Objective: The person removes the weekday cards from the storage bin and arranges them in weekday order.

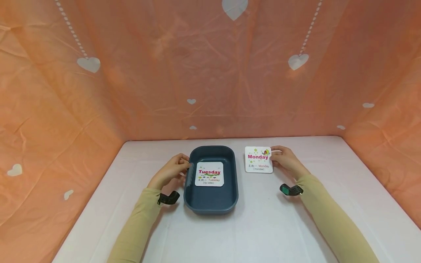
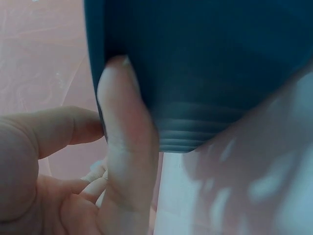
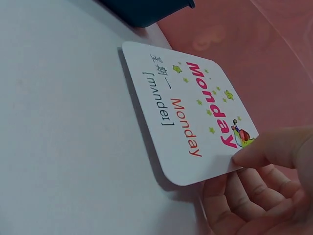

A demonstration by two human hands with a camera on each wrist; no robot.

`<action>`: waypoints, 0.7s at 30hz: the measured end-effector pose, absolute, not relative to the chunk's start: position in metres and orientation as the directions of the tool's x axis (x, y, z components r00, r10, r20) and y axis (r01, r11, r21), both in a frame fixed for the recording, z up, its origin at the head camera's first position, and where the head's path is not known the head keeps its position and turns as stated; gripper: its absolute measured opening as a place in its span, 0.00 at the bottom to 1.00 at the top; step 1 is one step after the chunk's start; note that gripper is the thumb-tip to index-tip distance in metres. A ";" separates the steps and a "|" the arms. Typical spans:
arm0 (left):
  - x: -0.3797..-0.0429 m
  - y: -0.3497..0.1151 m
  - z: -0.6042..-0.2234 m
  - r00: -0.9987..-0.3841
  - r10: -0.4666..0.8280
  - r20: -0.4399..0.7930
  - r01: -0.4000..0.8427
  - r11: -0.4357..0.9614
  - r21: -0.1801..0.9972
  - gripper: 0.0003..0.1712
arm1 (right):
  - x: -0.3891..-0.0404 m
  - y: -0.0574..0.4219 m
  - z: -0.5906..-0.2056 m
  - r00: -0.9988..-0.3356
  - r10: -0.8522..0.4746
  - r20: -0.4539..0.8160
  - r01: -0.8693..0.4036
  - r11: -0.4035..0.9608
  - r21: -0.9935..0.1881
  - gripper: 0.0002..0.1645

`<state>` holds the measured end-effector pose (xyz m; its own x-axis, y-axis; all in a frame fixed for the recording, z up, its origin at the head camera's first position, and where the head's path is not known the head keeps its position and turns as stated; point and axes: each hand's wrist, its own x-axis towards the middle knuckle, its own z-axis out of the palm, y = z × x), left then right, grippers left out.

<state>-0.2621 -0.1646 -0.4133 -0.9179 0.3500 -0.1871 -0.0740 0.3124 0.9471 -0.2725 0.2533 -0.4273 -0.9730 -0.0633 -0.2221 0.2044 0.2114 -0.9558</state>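
Observation:
A dark blue rectangular tray with rounded corners sits on the white table. Inside it lies a white card printed "Tuesday", face up. My left hand pinches the tray's left rim; in the left wrist view one finger lies along the outer wall while another digit meets the rim. To the right of the tray, my right hand holds a square "Monday" card by its right edge, thumb on the printed face and fingers beneath. The card is face up, close over the table.
The white tabletop stretches in front of and beside the tray. An orange cloth with pale hearts hangs behind and at both sides. Black straps with small devices sit on both wrists, over yellowish sleeves.

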 end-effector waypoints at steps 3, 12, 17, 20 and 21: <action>-0.262 -0.165 -0.413 -0.916 0.357 -0.184 -0.071 0.307 0.949 0.18 | -0.276 0.249 -0.428 -0.977 -0.058 -0.206 0.190 0.206 -0.960 0.32; -0.262 -0.164 -0.412 -0.922 0.334 -0.196 -0.088 0.312 0.946 0.16 | -0.289 0.240 -0.434 -0.992 -0.028 -0.121 0.108 0.287 -0.952 0.28; -0.260 -0.164 -0.411 -0.919 0.347 -0.187 -0.078 0.306 0.949 0.16 | -0.293 0.237 -0.438 -0.993 -0.001 -0.118 0.113 0.291 -0.950 0.25; -0.260 -0.165 -0.412 -0.916 0.357 -0.183 -0.071 0.304 0.950 0.17 | -0.293 0.235 -0.439 -0.992 0.016 -0.123 0.122 0.301 -0.946 0.25; -0.260 -0.165 -0.412 -0.916 0.358 -0.182 -0.070 0.303 0.950 0.18 | -0.293 0.234 -0.439 -0.992 0.025 -0.124 0.126 0.313 -0.942 0.25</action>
